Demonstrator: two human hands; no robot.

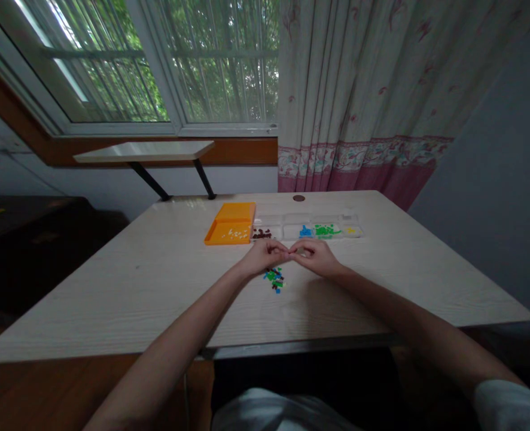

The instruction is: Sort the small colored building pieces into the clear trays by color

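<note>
My left hand (265, 256) and my right hand (314, 256) meet fingertip to fingertip above the table. Both are closed in a pinch, and whatever lies between the fingertips is too small to make out. Just below my left hand is a loose pile of small green, blue and dark brown pieces (274, 278). Behind the hands, a clear compartment box (292, 231) holds dark brown pieces (262, 233), blue pieces (305, 231), green pieces (325, 230) and a few yellow ones (350, 230). White pieces (237, 233) lie in the open orange case (232, 212).
The pale wooden table (157, 299) reaches back to the window wall. A raised white shelf (143, 151) on black legs stands at the back left. A round dark disc (298, 198) is set near the back edge, before the curtain (359, 120).
</note>
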